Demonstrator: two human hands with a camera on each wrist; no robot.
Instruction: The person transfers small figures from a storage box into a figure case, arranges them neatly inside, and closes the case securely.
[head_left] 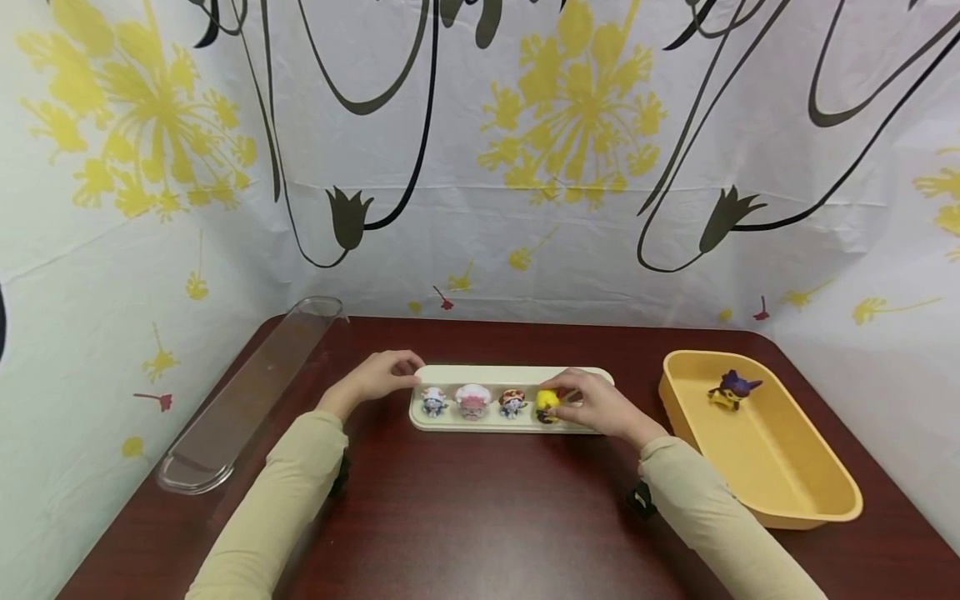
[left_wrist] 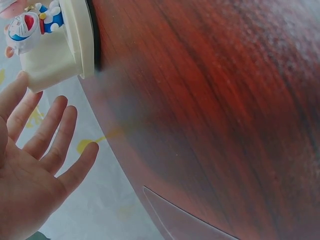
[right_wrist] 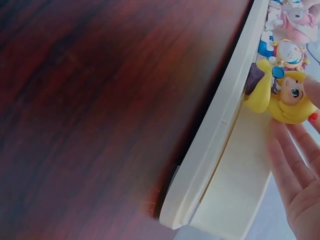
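A long cream base (head_left: 480,424) lies on the table with a row of small figurines on it. From the left stand a blue-and-white figurine (head_left: 432,402), a pink one with a white top (head_left: 472,402) and a blue-and-white one with a red-brown top (head_left: 512,403). At the right of the row is a yellow-haired figurine (right_wrist: 290,98); my right hand (head_left: 600,403) pinches it by the head, over the base. My left hand (head_left: 378,375) touches the base's left end, its fingers (left_wrist: 47,127) extended and spread in the left wrist view.
A yellow tray (head_left: 780,467) at the right contains a purple-and-yellow figurine (head_left: 733,389). Along the table's left edge lies a long clear plastic cover (head_left: 251,396). A patterned cloth (head_left: 465,167) hangs behind the dark red wooden table (head_left: 450,517).
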